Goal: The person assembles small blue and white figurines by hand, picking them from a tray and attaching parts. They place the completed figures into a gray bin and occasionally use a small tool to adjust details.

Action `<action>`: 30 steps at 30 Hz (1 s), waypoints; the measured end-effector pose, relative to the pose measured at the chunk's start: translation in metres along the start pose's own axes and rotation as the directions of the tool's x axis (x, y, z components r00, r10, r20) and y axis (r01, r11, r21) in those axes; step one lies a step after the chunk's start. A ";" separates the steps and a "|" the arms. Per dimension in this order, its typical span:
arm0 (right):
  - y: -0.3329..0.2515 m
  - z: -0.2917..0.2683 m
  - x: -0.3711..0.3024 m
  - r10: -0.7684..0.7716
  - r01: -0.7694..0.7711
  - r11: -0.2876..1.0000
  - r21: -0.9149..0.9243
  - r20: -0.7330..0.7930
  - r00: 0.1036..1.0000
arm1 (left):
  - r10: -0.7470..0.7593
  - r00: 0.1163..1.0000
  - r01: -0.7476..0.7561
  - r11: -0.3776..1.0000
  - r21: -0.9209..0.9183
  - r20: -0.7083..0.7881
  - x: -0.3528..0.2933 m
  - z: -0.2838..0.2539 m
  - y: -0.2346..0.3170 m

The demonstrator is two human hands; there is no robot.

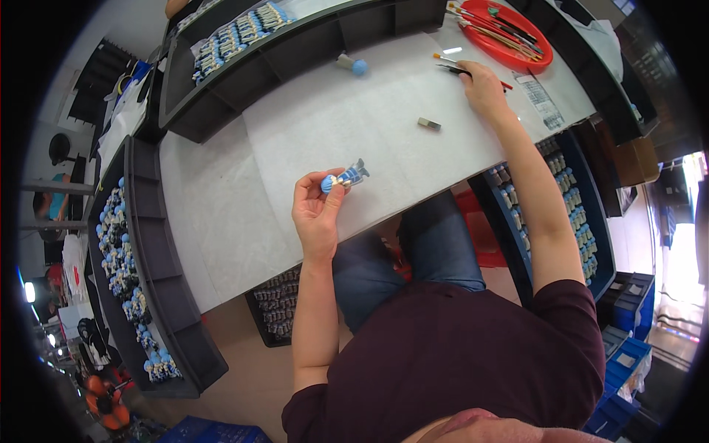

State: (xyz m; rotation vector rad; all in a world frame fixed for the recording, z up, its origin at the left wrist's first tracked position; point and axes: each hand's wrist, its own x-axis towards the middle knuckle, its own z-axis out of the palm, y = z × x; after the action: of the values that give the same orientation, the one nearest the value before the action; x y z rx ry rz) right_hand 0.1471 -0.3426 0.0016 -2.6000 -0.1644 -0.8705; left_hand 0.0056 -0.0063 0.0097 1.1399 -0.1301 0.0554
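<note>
Over the white work table, my left hand (316,218) pinches a small painted figurine (348,176) with a light blue head and a blue-and-white body. The figurine lies tilted, its grey end pointing up and right. My right hand (484,88) reaches to the far right of the table, its fingers closed on a thin dark paintbrush (452,69). Beside those fingers lies another brush (445,58) with an orange end. A red handle end (507,86) shows at the other side of the hand; which brush it belongs to is hidden.
A red oval tray (548,60) of paintbrushes stands at the far right. Another blue-headed piece (358,67) and a small grey block (429,124) lie on the white table surface (221,244). Dark bins (155,229) with many figurines flank the table; a printed sheet (540,101) lies right.
</note>
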 end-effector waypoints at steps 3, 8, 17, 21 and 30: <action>0.002 -0.004 0.000 0.013 -0.005 0.997 -0.077 0.095 0.995 | 0.027 0.999 -0.027 0.999 0.020 0.025 0.000 -0.003 -0.003; -0.043 -0.019 -0.011 -0.024 0.018 0.997 0.081 0.082 0.996 | 0.019 1.000 -0.020 0.997 0.079 0.013 -0.003 -0.005 0.000; -0.158 -0.044 -0.077 -0.412 0.277 0.883 0.380 0.340 0.845 | 0.022 1.000 -0.024 0.990 0.140 0.019 -0.003 -0.001 -0.002; -0.168 -0.037 -0.079 -0.462 0.383 0.874 0.298 0.273 0.844 | -0.002 1.000 -0.001 0.986 0.167 0.017 -0.004 -0.002 -0.002; -0.169 -0.027 -0.080 -0.535 0.497 0.839 0.219 0.171 0.827 | -0.043 0.999 0.041 0.987 0.156 0.013 -0.004 -0.003 -0.001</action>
State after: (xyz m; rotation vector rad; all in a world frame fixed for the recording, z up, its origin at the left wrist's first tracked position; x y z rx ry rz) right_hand 0.0288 -0.1974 0.0286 -2.5160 -1.0082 -0.6780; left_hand 0.0018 -0.0040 0.0067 1.2985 -0.1180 0.0187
